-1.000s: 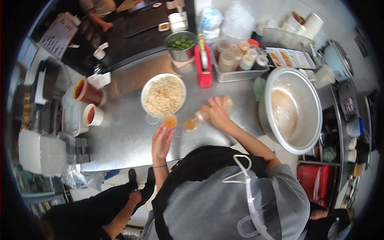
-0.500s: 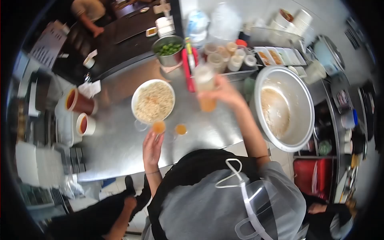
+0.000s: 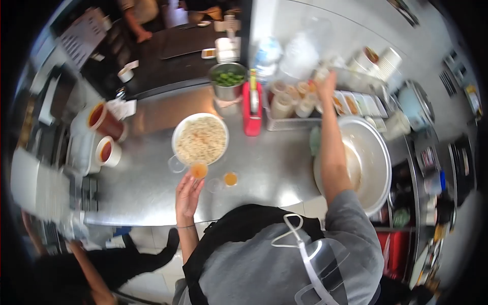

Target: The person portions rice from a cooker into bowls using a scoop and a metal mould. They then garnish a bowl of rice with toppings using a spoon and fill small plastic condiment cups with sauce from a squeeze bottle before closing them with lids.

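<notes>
In my left hand (image 3: 188, 195) is a small clear sauce cup (image 3: 199, 170) of orange liquid, pinched between fingers and thumb just below a white bowl (image 3: 175, 137) heaped with pale, grain-like food (image 3: 202, 138). A second sauce cup (image 3: 231, 179) of the same colour stands on the steel counter to its right. Clear round lids (image 3: 177, 163) lie near both cups. Far out, my right hand (image 3: 328, 86) reaches over a rack (image 3: 292, 124) of squeeze bottles (image 3: 281, 105). Its fingers appear closed round a pale bottle (image 3: 321, 76), mostly hidden.
A large metal tub (image 3: 384, 168) stands under my right forearm. Beyond the bowl are a red tape dispenser (image 3: 252, 112) and a pot of chopped greens (image 3: 228, 81). Two containers of red sauce (image 3: 109, 151) sit at left. Other people (image 3: 137, 20) are across the counter and at lower left.
My right hand has carried the bottle from above the counter away and right to the rack. My left hand keeps its cup near the bowl. The camera view has shifted.
</notes>
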Available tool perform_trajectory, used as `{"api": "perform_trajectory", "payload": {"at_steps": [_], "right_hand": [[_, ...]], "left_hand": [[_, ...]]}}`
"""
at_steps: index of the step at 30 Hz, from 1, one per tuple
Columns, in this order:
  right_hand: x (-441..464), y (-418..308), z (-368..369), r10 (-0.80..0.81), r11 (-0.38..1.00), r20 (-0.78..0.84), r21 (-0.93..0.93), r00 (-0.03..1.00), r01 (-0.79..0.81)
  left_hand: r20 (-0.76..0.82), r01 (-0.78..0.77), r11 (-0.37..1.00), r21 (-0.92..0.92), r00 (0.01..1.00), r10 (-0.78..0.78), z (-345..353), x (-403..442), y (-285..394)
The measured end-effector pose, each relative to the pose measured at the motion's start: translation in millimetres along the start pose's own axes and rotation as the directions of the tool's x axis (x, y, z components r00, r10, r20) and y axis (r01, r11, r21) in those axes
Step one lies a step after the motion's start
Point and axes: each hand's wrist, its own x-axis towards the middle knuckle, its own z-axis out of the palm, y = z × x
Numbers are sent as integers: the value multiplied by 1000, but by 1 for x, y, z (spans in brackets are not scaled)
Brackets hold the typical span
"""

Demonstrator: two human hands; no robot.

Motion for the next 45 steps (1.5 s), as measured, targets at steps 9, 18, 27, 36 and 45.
{"api": "perform_trajectory", "payload": {"at_steps": [9, 18, 27, 36, 45], "right_hand": [[39, 30, 9, 449, 881, 679, -228, 581, -415], [-49, -188, -74, -159, 685, 392, 705, 906, -185], [-296, -333, -127, -715, 440, 596, 790, 365, -427], [-312, -329, -121, -671, 472, 648, 748, 361, -467], [-295, -305, -113, -649, 278, 757, 327, 75, -903]], "left_hand": [[-58, -62, 993, -100, 997, 56, -1, -3, 8], [-140, -103, 986, -133, 987, 85, 14, 0, 6], [-245, -146, 977, -156, 964, 105, 20, 5, 2], [-233, -171, 974, -148, 963, 134, 24, 4, -2], [-198, -160, 974, -162, 972, 127, 32, 2, 5]]}}
